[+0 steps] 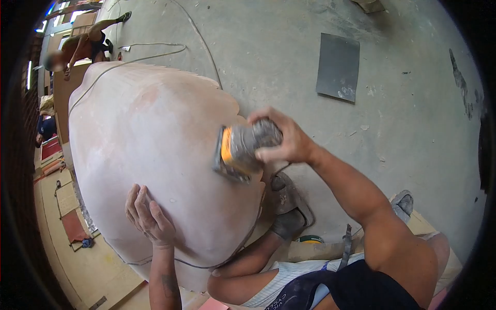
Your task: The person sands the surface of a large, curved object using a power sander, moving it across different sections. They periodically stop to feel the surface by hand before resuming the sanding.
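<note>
A large, rounded, pale pinkish-white form (155, 129) with a scalloped right edge fills the left middle of the view. My right hand (281, 135) is wrapped round the top of a grey and yellow power sander (240, 150). The sander is tilted, its dark pad against the form's right side, and looks slightly blurred. On the lower part of the form rests my left hand (149, 214), fingers spread, holding nothing. The side of the pad facing the form is hidden.
A dark grey sheet (338, 67) lies on the concrete floor (279, 57). A cable (199, 33) runs behind the form. Another person (85, 46) is at the upper left. My sandalled foot (292, 204) is beside the form. Wooden boards (67, 258) lie at lower left.
</note>
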A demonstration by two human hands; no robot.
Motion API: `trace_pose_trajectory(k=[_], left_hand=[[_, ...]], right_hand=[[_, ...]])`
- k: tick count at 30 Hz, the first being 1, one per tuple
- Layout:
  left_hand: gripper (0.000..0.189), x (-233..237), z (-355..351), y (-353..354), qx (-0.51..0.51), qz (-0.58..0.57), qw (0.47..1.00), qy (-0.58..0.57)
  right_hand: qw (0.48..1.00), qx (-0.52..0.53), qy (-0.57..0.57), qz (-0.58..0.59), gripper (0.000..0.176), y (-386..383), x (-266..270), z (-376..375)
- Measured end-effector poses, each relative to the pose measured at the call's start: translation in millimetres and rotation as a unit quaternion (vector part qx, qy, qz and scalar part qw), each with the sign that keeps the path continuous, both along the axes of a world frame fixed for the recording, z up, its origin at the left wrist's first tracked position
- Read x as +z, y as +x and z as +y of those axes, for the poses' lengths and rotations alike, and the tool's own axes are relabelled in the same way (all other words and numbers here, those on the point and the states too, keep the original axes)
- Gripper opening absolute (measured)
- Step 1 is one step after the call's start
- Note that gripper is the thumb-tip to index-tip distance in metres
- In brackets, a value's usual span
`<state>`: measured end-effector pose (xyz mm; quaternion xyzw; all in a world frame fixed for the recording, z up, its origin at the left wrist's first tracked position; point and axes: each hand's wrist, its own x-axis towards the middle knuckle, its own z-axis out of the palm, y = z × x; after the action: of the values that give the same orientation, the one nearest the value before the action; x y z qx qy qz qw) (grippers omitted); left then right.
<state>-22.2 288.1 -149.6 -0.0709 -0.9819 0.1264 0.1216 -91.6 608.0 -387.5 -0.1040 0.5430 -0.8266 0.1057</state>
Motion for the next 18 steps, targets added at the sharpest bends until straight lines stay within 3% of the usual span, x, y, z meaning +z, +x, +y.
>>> trace_pose_trajectory(k=[7, 11, 14, 18], left_hand=[[0.044, 3.4, 2.9, 1.2, -0.002, -0.005, 1.000, -0.001], [0.043, 2.3, 0.5, 0.9, -0.001, -0.002, 1.000, -0.004], [0.042, 0.8, -1.5, 3.0, 0.000, 0.002, 1.000, -0.005], [0.042, -1.5, -2.3, 0.5, -0.006, 0.002, 1.000, -0.005]], right_hand=[[0.987, 0.080, -0.007, -0.138, 0.065, -59.4, 19.9, 6.7], [0.996, -0.045, 0.061, 0.055, 0.067, 22.9, 9.2, -2.6], [0.995, -0.060, 0.072, 0.017, 0.064, 65.2, 21.5, -6.6], [0.995, -0.060, 0.085, 0.008, 0.065, 22.1, 13.0, -3.4]])
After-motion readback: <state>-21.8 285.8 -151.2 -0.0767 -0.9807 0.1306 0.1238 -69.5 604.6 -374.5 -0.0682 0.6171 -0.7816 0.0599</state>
